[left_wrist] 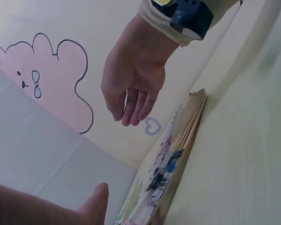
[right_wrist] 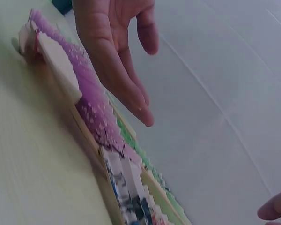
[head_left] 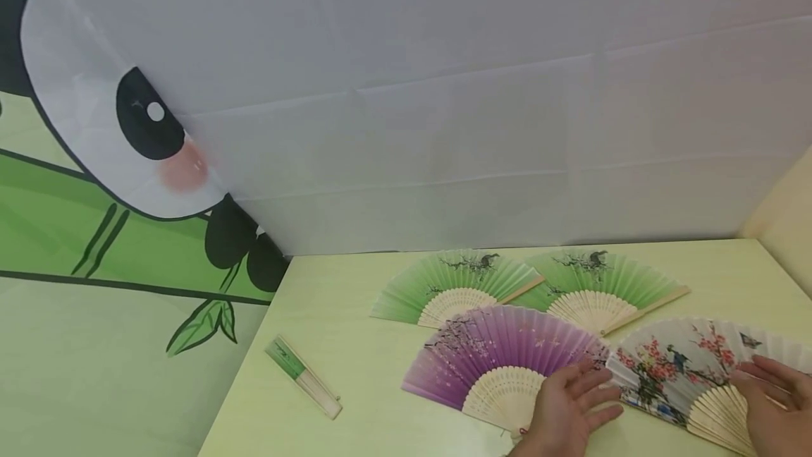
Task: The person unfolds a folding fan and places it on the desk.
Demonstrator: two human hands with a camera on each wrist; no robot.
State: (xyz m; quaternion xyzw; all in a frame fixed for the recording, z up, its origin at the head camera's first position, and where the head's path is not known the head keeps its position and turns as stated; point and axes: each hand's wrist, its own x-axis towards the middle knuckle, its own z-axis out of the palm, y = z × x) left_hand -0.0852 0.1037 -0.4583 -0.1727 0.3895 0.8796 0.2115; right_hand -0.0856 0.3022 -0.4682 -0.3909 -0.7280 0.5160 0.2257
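My left hand [head_left: 567,404] hovers palm up over the right part of an open purple folding fan [head_left: 488,344], its fingers loosely spread and holding nothing. Above a white folding fan with red blossoms and a blue bird [head_left: 685,358], my right hand [head_left: 777,397] hangs with relaxed fingers. In the left wrist view that right hand [left_wrist: 136,77] is plainly apart from the white fan [left_wrist: 171,154]. The right wrist view has the left hand [right_wrist: 114,51] in the air beside the purple fan [right_wrist: 86,93]. Contact with any fan is not visible.
Two open green fans, one at left [head_left: 444,288] and one at right [head_left: 590,288], lie behind the purple one and overlap. A folded green fan [head_left: 304,376] lies alone toward the table's left side. A white cloth wall [head_left: 444,125] stands along the pale table's [head_left: 254,429] back edge.
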